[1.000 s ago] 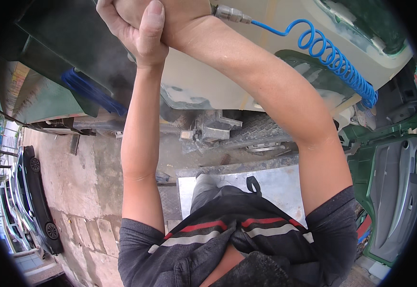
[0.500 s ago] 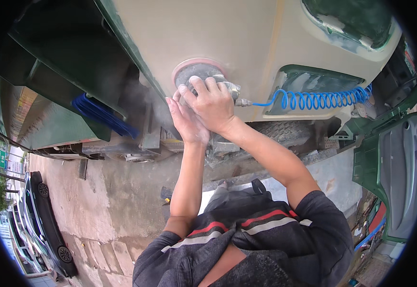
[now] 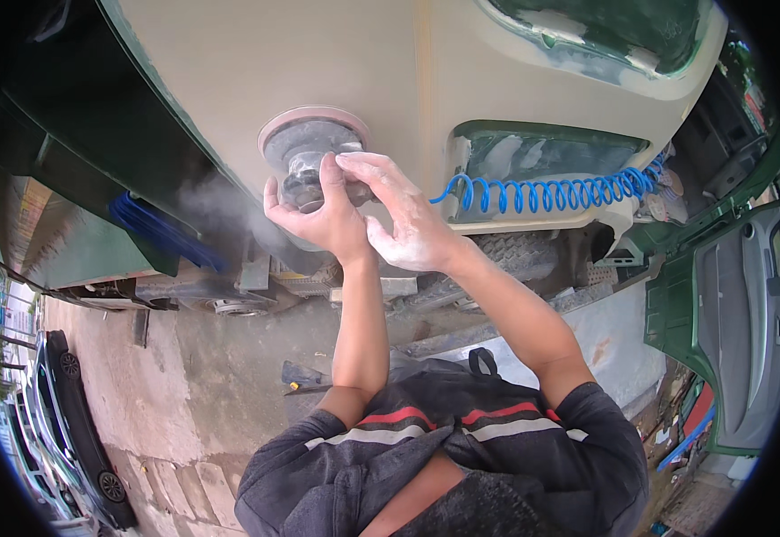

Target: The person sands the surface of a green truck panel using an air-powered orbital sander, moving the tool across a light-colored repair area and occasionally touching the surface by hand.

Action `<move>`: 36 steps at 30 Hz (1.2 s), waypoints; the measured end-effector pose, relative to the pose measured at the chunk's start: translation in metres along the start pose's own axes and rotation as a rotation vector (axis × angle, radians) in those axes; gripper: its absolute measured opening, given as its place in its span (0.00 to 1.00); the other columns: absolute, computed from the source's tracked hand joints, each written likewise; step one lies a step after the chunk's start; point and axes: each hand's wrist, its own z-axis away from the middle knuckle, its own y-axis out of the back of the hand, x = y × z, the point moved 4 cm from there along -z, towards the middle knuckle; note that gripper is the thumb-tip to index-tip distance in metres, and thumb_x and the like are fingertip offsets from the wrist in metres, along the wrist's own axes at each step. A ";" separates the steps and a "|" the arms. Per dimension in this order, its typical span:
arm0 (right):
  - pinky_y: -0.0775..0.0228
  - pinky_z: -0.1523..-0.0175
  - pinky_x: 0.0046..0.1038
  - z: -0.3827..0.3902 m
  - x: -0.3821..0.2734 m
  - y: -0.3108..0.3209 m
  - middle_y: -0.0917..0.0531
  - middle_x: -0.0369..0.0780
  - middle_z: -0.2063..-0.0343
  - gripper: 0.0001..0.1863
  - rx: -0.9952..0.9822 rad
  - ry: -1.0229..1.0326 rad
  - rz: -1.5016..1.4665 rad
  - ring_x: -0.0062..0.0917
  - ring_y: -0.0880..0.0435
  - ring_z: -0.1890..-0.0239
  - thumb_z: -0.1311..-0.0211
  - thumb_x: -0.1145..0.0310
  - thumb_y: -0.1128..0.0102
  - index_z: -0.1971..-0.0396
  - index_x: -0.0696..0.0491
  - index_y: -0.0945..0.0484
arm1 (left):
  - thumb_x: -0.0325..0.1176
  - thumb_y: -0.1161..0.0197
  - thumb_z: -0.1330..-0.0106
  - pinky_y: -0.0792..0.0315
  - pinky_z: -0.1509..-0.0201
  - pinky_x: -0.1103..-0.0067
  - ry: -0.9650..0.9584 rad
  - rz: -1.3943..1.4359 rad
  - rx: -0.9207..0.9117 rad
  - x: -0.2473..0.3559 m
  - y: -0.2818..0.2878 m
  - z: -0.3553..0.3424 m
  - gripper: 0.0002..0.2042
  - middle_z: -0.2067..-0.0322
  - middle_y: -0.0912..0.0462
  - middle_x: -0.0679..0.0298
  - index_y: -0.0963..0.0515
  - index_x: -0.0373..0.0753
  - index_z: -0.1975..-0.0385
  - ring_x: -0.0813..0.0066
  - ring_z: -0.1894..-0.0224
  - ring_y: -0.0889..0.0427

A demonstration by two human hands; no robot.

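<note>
A round air sander [image 3: 305, 179] with a pinkish-edged pad rests against the beige primed vehicle panel [image 3: 318, 54]. My left hand [image 3: 323, 219] cups its dark body from below, thumb on one side and fingers on the other. Beside it, my chalky right hand [image 3: 412, 219] curves round the right side of the tool, its fingertips near the top; it hides the hose joint. A blue coiled air hose [image 3: 542, 192] runs from behind that hand to the right. Pale dust [image 3: 220, 206] drifts left of the pad.
Green recesses [image 3: 542, 152] interrupt the panel at right. A tyre [image 3: 506, 259] lies below it. To the right stands a detached green door [image 3: 712, 322]. Blue material [image 3: 162, 233] hangs at left; parked cars [image 3: 77, 421] line the far left.
The sander has shifted left across the panel. My left hand now wraps its body from below, while my right hand has slid from its top to its right side.
</note>
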 end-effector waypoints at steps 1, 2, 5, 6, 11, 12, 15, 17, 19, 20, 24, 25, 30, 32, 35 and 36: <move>0.31 0.32 0.42 0.013 -0.004 0.014 0.32 0.45 0.34 0.39 0.042 -0.003 -0.024 0.43 0.30 0.33 0.50 0.85 0.37 0.33 0.50 0.29 | 0.34 0.26 0.34 0.20 0.44 0.69 -0.007 -0.006 0.033 0.002 -0.010 0.002 0.36 0.44 0.30 0.47 0.42 0.29 0.33 0.61 0.46 0.20; 0.28 0.34 0.41 0.029 -0.008 0.031 0.29 0.45 0.36 0.38 0.067 0.027 0.087 0.42 0.25 0.35 0.51 0.85 0.36 0.35 0.50 0.27 | 0.33 0.25 0.37 0.24 0.40 0.67 -0.053 -0.012 0.078 0.006 -0.018 0.001 0.36 0.43 0.30 0.48 0.40 0.29 0.35 0.60 0.43 0.22; 0.28 0.35 0.41 0.083 0.010 0.084 0.27 0.45 0.38 0.37 0.022 0.011 0.350 0.42 0.24 0.37 0.52 0.83 0.34 0.37 0.50 0.25 | 0.28 0.28 0.42 0.27 0.36 0.63 -0.369 -0.244 0.254 0.009 -0.020 -0.016 0.33 0.46 0.29 0.51 0.36 0.29 0.38 0.57 0.45 0.22; 0.28 0.35 0.42 0.104 0.022 0.111 0.26 0.45 0.39 0.36 0.039 -0.013 0.405 0.42 0.24 0.37 0.52 0.82 0.33 0.38 0.49 0.24 | 0.25 0.30 0.43 0.27 0.37 0.63 -0.431 -0.339 0.219 0.022 -0.027 -0.013 0.32 0.47 0.28 0.52 0.36 0.29 0.38 0.57 0.47 0.22; 0.40 0.30 0.46 0.173 0.049 0.263 0.24 0.42 0.41 0.35 0.305 -0.070 0.937 0.40 0.25 0.40 0.55 0.70 0.25 0.40 0.46 0.22 | 0.22 0.31 0.47 0.25 0.42 0.65 -0.419 -0.394 0.034 0.037 -0.049 -0.022 0.33 0.50 0.27 0.53 0.36 0.29 0.39 0.60 0.51 0.21; 0.41 0.30 0.45 0.183 0.060 0.290 0.23 0.40 0.43 0.36 0.225 -0.133 1.011 0.38 0.25 0.40 0.56 0.67 0.24 0.40 0.45 0.22 | 0.21 0.30 0.48 0.24 0.48 0.69 -0.344 -0.255 0.112 0.031 -0.049 -0.024 0.31 0.53 0.26 0.54 0.34 0.29 0.42 0.63 0.54 0.20; 0.40 0.34 0.43 0.212 0.089 0.346 0.21 0.35 0.48 0.35 0.080 -0.249 1.113 0.34 0.24 0.43 0.61 0.63 0.21 0.45 0.44 0.20 | 0.17 0.29 0.50 0.20 0.58 0.73 -0.194 -0.065 0.220 0.016 -0.039 -0.041 0.29 0.58 0.23 0.55 0.33 0.30 0.46 0.65 0.61 0.17; 0.38 0.38 0.42 0.232 0.107 0.380 0.20 0.34 0.52 0.30 0.166 -0.273 1.225 0.32 0.23 0.46 0.61 0.63 0.21 0.52 0.43 0.18 | 0.17 0.28 0.48 0.18 0.54 0.70 -0.211 -0.102 0.165 0.011 -0.031 -0.054 0.31 0.55 0.24 0.54 0.35 0.31 0.43 0.63 0.58 0.16; 0.38 0.40 0.41 0.240 0.110 0.409 0.21 0.34 0.53 0.25 0.272 -0.317 1.293 0.32 0.23 0.49 0.60 0.63 0.20 0.57 0.44 0.17 | 0.18 0.26 0.44 0.15 0.53 0.69 -0.233 -0.079 0.092 0.015 -0.029 -0.045 0.31 0.54 0.24 0.52 0.36 0.31 0.43 0.60 0.57 0.15; 0.37 0.40 0.41 0.238 0.103 0.415 0.21 0.35 0.53 0.24 0.387 -0.279 1.278 0.34 0.23 0.48 0.58 0.64 0.21 0.57 0.45 0.16 | 0.18 0.26 0.43 0.15 0.53 0.68 -0.231 -0.103 0.088 0.015 -0.031 -0.036 0.30 0.53 0.24 0.50 0.36 0.31 0.43 0.59 0.56 0.15; 0.31 0.40 0.41 0.228 0.102 0.421 0.22 0.43 0.48 0.21 0.689 -0.104 1.023 0.40 0.22 0.47 0.53 0.68 0.23 0.56 0.50 0.18 | 0.18 0.26 0.43 0.14 0.53 0.68 -0.276 -0.173 0.086 0.011 -0.050 -0.005 0.28 0.53 0.24 0.49 0.34 0.31 0.45 0.59 0.56 0.16; 0.30 0.40 0.40 0.220 0.107 0.417 0.21 0.45 0.47 0.20 0.780 -0.040 0.774 0.40 0.21 0.47 0.51 0.70 0.25 0.56 0.52 0.20 | 0.19 0.26 0.43 0.15 0.54 0.70 -0.270 -0.157 0.104 0.011 -0.059 0.009 0.27 0.53 0.24 0.50 0.33 0.31 0.46 0.61 0.56 0.16; 0.24 0.53 0.35 0.217 0.064 0.382 0.20 0.50 0.60 0.14 0.716 0.231 0.403 0.37 0.19 0.58 0.37 0.70 0.38 0.55 0.58 0.28 | 0.33 0.21 0.44 0.28 0.49 0.72 -0.598 -0.516 0.233 0.010 -0.081 0.023 0.20 0.60 0.25 0.61 0.25 0.34 0.58 0.68 0.56 0.24; 0.25 0.53 0.42 0.208 0.042 0.355 0.20 0.49 0.60 0.16 0.531 0.291 0.553 0.43 0.20 0.59 0.42 0.64 0.37 0.58 0.57 0.25 | 0.34 0.21 0.44 0.28 0.47 0.71 -0.669 -0.554 0.260 0.035 -0.080 0.008 0.20 0.61 0.25 0.61 0.24 0.35 0.58 0.67 0.56 0.24; 0.27 0.52 0.46 0.202 0.056 0.338 0.21 0.48 0.60 0.17 0.435 0.250 0.659 0.46 0.21 0.58 0.45 0.59 0.38 0.62 0.56 0.23 | 0.35 0.22 0.44 0.29 0.47 0.70 -0.772 -0.669 0.169 0.086 -0.092 -0.021 0.19 0.61 0.24 0.60 0.23 0.36 0.59 0.63 0.57 0.23; 0.29 0.51 0.47 0.199 0.064 0.337 0.21 0.49 0.60 0.18 0.464 0.189 0.714 0.47 0.21 0.57 0.46 0.57 0.39 0.64 0.55 0.22 | 0.35 0.23 0.46 0.27 0.47 0.68 -0.823 -0.681 0.134 0.101 -0.098 -0.033 0.19 0.60 0.24 0.58 0.22 0.37 0.58 0.60 0.57 0.22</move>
